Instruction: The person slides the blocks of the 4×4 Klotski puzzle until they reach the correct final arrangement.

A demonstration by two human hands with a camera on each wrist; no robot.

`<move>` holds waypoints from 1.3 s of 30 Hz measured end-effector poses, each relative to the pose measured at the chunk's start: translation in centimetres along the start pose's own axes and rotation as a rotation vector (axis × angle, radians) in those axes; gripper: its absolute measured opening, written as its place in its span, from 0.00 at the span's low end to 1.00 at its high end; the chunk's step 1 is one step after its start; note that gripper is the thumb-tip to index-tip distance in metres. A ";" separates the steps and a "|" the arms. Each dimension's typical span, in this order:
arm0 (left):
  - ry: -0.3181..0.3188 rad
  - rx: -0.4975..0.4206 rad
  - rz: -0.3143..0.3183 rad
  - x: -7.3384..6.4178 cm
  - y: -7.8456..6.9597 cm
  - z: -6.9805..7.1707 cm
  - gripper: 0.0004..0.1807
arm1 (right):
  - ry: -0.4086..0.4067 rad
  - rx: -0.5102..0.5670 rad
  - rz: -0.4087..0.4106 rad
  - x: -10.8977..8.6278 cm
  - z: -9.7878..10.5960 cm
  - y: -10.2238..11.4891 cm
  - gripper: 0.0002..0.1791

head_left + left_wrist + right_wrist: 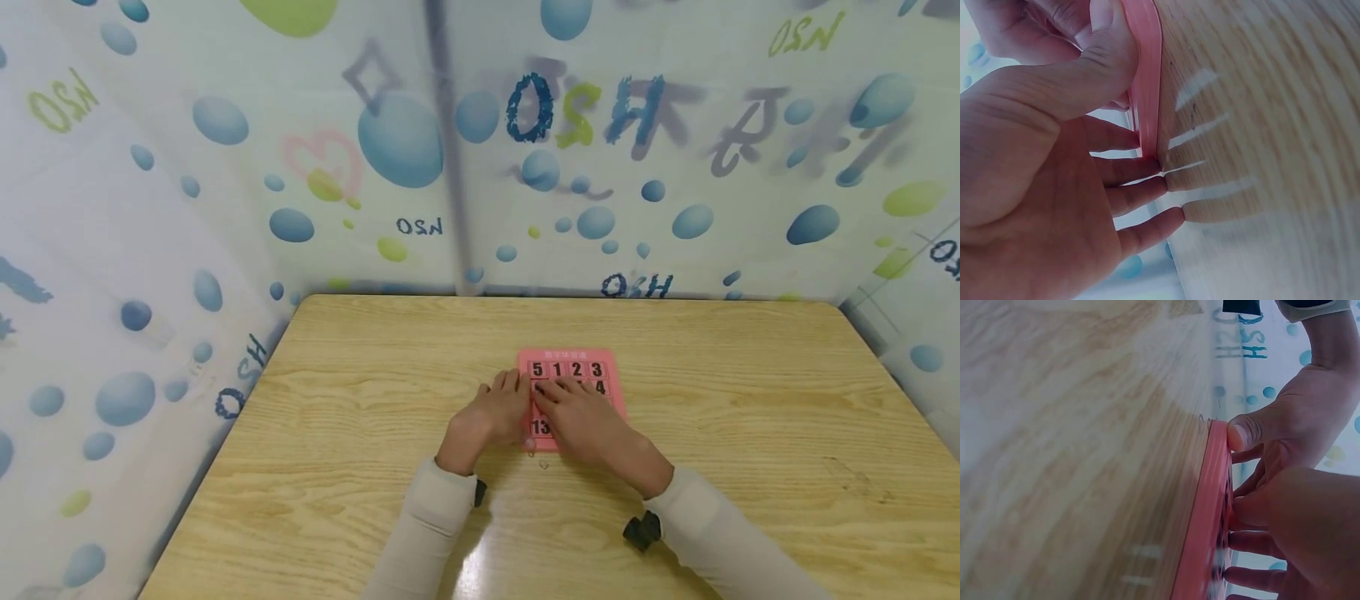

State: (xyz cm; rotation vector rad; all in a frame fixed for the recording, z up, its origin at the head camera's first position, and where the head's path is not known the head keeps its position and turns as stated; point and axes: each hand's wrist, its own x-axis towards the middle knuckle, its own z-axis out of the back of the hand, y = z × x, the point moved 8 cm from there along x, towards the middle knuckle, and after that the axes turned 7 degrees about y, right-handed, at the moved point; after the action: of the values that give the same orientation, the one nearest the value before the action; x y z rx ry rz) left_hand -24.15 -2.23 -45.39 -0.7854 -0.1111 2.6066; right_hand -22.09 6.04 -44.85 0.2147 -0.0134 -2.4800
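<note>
A pink number slide puzzle (570,355) lies flat on the table; 5, 1, 2 and 3 show in its far row, a 4 at the right of the second row and 13 near the front left. My left hand (498,412) is at its left side. Its thumb (1113,53) presses on the rim, while straight fingers (1147,232) reach past the edge to the tabletop. Over the tiles lies my right hand (588,421), its extended fingers (1254,578) touching the puzzle's face. Both hands hide most of the middle tiles.
A wood-grain table (360,375) carries the puzzle. Behind and to the left hang printed sheets (495,208) with blue and green dots, close to the table's edges. Dark wrist straps (642,530) show below the sleeves.
</note>
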 end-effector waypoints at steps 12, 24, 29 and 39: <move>-0.005 0.003 -0.009 0.0 0.0 -0.1 0.57 | -0.054 -0.013 0.028 -1.0 0.0 0.5 0.23; -0.027 0.005 -0.012 -0.1 -0.1 -0.1 0.56 | -0.090 -0.021 0.064 -1.9 0.2 1.3 0.22; -0.021 -0.004 -0.007 -0.2 -0.1 0.0 0.56 | -0.091 -0.010 0.066 -2.2 0.2 1.5 0.22; -0.023 -0.015 -0.005 -0.1 -0.1 0.0 0.56 | -0.029 0.018 0.062 -2.2 0.4 1.3 0.22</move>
State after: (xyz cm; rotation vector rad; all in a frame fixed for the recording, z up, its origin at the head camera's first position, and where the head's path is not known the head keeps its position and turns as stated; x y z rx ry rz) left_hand -24.02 -2.19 -45.30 -0.7596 -0.1388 2.6129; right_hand -19.61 6.32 -44.05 0.1833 -0.0537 -2.4223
